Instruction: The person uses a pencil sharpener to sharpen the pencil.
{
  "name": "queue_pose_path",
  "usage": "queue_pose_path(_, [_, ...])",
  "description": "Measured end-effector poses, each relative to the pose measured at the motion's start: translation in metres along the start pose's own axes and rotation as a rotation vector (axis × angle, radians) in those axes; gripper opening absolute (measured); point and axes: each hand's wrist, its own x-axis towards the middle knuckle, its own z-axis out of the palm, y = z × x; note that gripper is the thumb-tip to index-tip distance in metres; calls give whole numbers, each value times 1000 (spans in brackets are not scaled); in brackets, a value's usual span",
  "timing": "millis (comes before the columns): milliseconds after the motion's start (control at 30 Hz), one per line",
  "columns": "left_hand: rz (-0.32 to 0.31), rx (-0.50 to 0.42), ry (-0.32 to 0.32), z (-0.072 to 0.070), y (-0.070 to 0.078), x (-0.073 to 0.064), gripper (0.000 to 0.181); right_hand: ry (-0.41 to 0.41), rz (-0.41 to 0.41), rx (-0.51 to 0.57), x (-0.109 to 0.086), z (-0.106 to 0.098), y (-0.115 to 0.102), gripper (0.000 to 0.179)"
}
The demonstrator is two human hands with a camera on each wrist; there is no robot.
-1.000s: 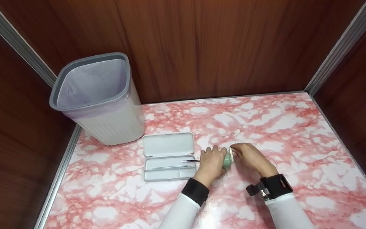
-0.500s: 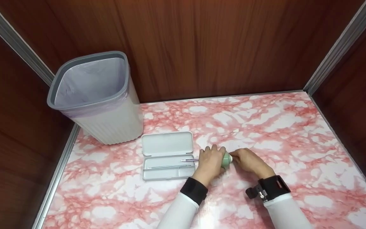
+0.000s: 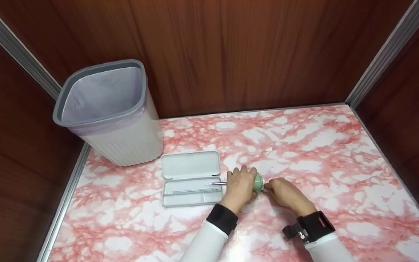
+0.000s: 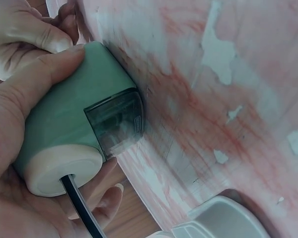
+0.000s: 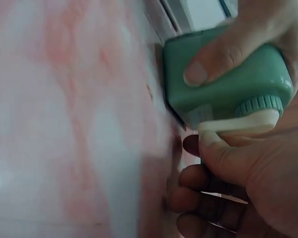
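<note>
A green hand-crank pencil sharpener [image 4: 79,99] with a dark see-through shavings drawer [image 4: 116,121] rests on the table. My left hand [image 3: 241,185] grips its body, thumb on one side. A dark, shiny pencil [image 4: 80,206] sticks out of the round cream front; in the head view the pencil [image 3: 216,183] reaches over the open case. On the other end is a cream crank arm [image 5: 243,124] by a ribbed green collar [image 5: 260,104]. My right hand [image 3: 286,193] pinches the crank's end between thumb and forefinger. The pencil's tip is hidden inside the sharpener.
Left of my hands lies an open pale grey pencil case [image 3: 184,206], its lid [image 3: 190,164] folded back, with a slim stick [image 3: 187,191] inside. A lined waste bin [image 3: 126,142] stands at the back left. Wooden panels [image 3: 231,54] enclose the pink-and-white table [image 3: 304,145].
My right hand has swung the crank from upright round to a lower position, and the hand sits lower now. My left hand still holds the sharpener in nearly the same place.
</note>
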Motion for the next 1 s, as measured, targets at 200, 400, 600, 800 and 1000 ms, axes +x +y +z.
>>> queue_pose_path(200, [-12, -6, -16, 0, 1, 0, 60, 57, -12, -30, -12, 1, -11, 12])
queue_pose_path(400, [-16, -20, -5, 0, 0, 0, 59, 31, 10, 0, -19, -5, -18, 14])
queue_pose_path(600, [-15, -8, -1, -1, -1, 0, 59, 74, -18, -13, -22, -16, -25, 7])
queue_pose_path(800, [1, -5, -26, -1, 1, 1, 58, 122, -5, -3, -20, -31, -29, 8])
queue_pose_path(1000, [3, -20, -22, -2, 1, 2, 58, 184, 4, 5, -9, -38, -25, 11])
